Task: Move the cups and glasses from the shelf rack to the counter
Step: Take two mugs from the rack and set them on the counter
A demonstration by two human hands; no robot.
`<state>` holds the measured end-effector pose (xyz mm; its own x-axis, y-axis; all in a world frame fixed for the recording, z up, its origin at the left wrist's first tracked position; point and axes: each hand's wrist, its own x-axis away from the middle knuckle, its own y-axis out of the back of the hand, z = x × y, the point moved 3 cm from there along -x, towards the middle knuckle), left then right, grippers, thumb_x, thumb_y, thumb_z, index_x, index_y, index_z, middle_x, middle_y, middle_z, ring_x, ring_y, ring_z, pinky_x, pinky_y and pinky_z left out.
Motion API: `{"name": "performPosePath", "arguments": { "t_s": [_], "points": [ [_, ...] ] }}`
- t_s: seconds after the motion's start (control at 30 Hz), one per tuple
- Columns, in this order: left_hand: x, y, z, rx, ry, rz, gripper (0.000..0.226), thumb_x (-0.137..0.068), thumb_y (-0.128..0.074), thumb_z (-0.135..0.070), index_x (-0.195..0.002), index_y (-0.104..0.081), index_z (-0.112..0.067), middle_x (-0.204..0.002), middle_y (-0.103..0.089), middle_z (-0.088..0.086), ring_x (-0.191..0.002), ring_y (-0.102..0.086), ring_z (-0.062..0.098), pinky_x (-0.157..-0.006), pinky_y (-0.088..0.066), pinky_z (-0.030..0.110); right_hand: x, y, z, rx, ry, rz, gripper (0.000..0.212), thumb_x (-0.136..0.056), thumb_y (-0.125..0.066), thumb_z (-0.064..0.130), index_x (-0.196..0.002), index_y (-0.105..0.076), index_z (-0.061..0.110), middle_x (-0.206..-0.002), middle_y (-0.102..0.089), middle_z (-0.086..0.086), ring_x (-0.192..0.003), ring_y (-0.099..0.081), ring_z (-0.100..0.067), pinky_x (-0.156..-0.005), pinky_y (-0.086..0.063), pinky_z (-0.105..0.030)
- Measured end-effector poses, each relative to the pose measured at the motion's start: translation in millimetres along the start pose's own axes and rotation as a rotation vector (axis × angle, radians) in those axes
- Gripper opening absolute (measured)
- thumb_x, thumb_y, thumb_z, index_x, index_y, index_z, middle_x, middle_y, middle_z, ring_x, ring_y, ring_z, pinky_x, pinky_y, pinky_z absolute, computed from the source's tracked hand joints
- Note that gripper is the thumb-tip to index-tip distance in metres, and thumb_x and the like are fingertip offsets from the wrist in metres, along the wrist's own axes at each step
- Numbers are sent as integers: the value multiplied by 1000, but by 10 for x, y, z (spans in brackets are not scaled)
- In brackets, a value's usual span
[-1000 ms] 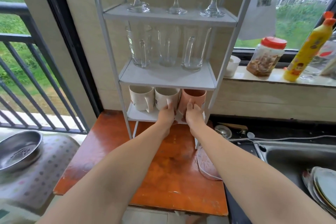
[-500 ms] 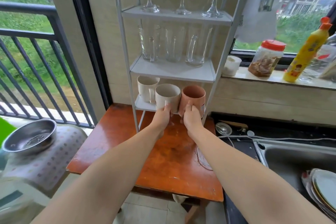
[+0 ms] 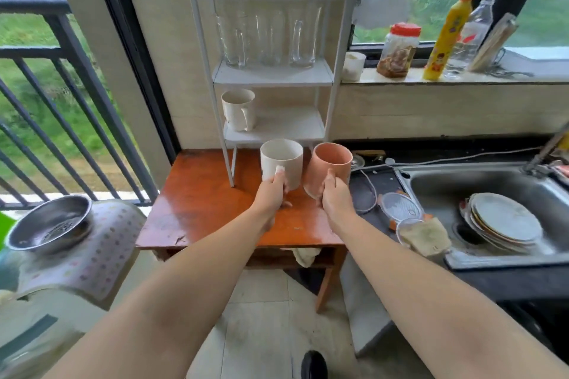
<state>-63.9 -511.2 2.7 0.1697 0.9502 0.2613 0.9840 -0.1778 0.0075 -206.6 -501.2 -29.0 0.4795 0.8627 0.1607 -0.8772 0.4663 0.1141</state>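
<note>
Mugs (image 3: 281, 163) upright, mouths up

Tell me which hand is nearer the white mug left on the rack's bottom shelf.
Left. The left hand is below the white mug, slightly right; the right hand is farther right.

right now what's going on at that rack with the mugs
A person is emptying the shelf rack. The left hand holds a white mug, the right hand a pink mug, both above the wooden table. One white mug remains on the bottom shelf, with glasses above.
</note>
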Motion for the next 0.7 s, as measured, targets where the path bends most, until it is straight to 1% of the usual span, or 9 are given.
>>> {"name": "performPosePath", "arguments": {
  "t_s": [0.23,0.33,0.37,0.43,0.47,0.5,0.57,0.63,0.7],
  "points": [
    [554,-529,337,-94,68,126,41,-101,-30,-42,-69,-45,-20,-66,-42,0,-59,-40,12,-64,-41,26,679,845,-407,-51,-98,-182,44,-102,-27,36,-65,-44,21,-61,-44,1,-55,-43,-15,-55,-38,-28],
    [756,-969,437,-140,76,220,42,-102,-31,-40,-69,-47,-20,-65,-42,0,-56,-39,12,-53,-38,21,957,1365,-486,-93,-121,-300,45,-103,-29,33,-63,-44,16,-58,-42,-1,-53,-42,-16,-48,-35,-27],
    [816,-1117,466,-144,78,256,43,-102,-32,-39,-72,-53,-16,-64,-42,0,-55,-39,12,-48,-38,20,1055,1530,-494,-95,-137,-334,45,-103,-29,34,-64,-44,16,-59,-43,-1,-54,-42,-15,-48,-36,-25],
    [999,-1527,529,-153,86,332,50,-101,-34,-38,-106,-64,2,-65,-46,2,-55,-44,14,-42,-39,21,1287,1966,-544,-135,-170,-423,42,-103,-29,33,-69,-45,14,-61,-43,-2,-54,-43,-15,-45,-36,-23],
    [1056,-1660,550,-161,89,346,54,-101,-35,-38,-122,-56,7,-69,-52,6,-59,-50,18,-43,-40,22,1365,2102,-555,-163,-172,-450,41,-103,-29,33,-71,-45,13,-61,-43,-3,-52,-42,-15,-44,-35,-24],
    [1181,-1865,571,-167,93,376,54,-101,-36,-36,-127,-53,8,-79,-60,12,-66,-57,24,-46,-41,23,1485,2314,-592,-200,-173,-490,42,-104,-29,33,-70,-44,13,-61,-41,-4,-51,-41,-16,-43,-34,-25],
    [1432,-2262,635,-174,94,447,42,-102,-35,-34,-108,-61,-1,-87,-58,14,-70,-57,24,-50,-41,24,1701,2715,-697,-282,-181,-571,43,-104,-28,33,-68,-41,14,-59,-37,-4,-49,-37,-15,-45,-31,-25],
    [1723,-2656,717,-199,112,527,35,-102,-33,-34,-77,-52,-18,-73,-47,3,-62,-45,15,-52,-41,25,1942,3152,-833,-323,-206,-646,42,-103,-28,34,-68,-41,16,-60,-36,-3,-49,-33,-15,-45,-29,-26],
    [2021,-3051,830,-218,143,606,38,-101,-33,-36,-69,-43,-19,-64,-37,1,-57,-37,13,-52,-39,25,2217,3618,-974,-315,-228,-718,42,-103,-27,35,-68,-42,18,-61,-39,-2,-48,-34,-15,-44,-30,-25]
  ]
}}
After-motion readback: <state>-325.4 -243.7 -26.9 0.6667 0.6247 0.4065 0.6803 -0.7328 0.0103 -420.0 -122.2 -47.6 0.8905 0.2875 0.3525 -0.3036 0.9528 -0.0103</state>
